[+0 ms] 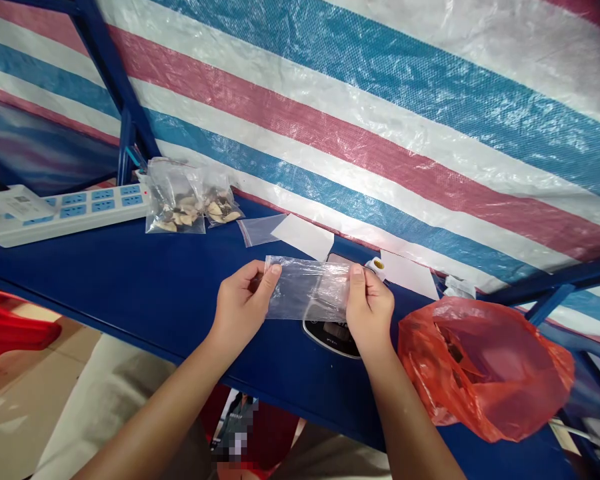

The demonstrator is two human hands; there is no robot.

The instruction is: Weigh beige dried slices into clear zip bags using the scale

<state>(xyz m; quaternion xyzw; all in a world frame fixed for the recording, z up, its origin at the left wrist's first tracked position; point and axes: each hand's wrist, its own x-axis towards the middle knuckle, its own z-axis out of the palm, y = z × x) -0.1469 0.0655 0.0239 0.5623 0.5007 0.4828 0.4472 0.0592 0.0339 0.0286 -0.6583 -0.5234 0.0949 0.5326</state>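
A clear plastic zip bag is stretched flat between my two hands above the blue table. My left hand pinches its left end, thumb on top. At the other end my right hand grips the bag in the same way. No contents show in it. Beneath the bag, partly covered by it and by my right hand, lies a kitchen scale with a dark front panel. Just behind the scale are a white paper sheet and a flat clear bag.
Filled clear bags with pale dried slices stand at back left beside a white power strip. A red plastic bag sits at right. Another paper sheet and a small white roll lie near the striped tarp.
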